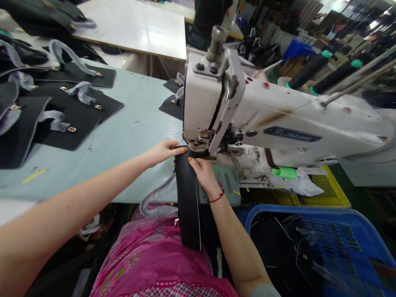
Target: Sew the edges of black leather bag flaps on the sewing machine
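Note:
A long black leather-like strip [187, 202] hangs down from under the presser foot [198, 144] of a white industrial sewing machine [278, 115]. My left hand [163, 152] rests on its top end, fingertips near the foot. My right hand [201, 173] pinches the same strip just below the needle area, with the fingers against its edge. A grey ribbon [157, 196] trails from the strip toward my lap. The needle itself is hidden behind the machine's metal parts.
Black panels [71, 107] with gold fittings and grey ribbons lie on the pale blue table [123, 140]. A blue crate [324, 231] holding black pieces stands at lower right, above it a yellow crate [328, 194]. A co-worker's back [210, 20] shows beyond a white table [133, 29].

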`<state>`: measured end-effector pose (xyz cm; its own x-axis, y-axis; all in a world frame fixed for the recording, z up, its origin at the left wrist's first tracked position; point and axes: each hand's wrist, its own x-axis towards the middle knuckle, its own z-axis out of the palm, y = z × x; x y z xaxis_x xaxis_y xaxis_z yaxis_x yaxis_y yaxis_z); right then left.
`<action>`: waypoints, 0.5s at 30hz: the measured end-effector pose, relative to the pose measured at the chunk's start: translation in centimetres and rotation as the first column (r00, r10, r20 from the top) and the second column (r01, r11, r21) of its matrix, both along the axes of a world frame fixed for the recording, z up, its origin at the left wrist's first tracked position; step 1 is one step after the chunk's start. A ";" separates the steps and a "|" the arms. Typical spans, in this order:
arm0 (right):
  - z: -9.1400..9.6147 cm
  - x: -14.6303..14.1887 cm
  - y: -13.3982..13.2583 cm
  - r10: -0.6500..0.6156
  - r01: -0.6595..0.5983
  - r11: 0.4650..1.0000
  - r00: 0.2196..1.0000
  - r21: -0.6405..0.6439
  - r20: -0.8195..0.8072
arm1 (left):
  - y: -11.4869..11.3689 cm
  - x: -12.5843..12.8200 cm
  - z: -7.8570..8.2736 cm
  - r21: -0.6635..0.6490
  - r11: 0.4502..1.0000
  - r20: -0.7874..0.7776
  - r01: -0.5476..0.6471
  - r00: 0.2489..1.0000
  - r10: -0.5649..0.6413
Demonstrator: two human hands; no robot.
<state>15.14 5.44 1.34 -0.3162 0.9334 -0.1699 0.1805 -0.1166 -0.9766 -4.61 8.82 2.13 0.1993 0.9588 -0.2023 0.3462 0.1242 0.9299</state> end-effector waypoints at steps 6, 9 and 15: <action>0.0 0.6 0.0 0.033 -0.033 0.999 0.999 -0.002 0.004 | -2.4 -4.2 -4.7 0.371 0.928 -0.250 -0.034 0.959 0.135; 0.0 0.9 -0.2 0.047 -0.047 0.999 0.999 0.008 0.012 | -5.6 -5.0 -7.4 0.460 0.859 -0.464 0.226 0.886 0.015; 1.3 2.3 -3.4 0.123 -0.123 0.992 0.991 -0.006 0.059 | -9.2 -0.1 -9.5 0.593 0.792 -0.338 0.148 0.938 0.077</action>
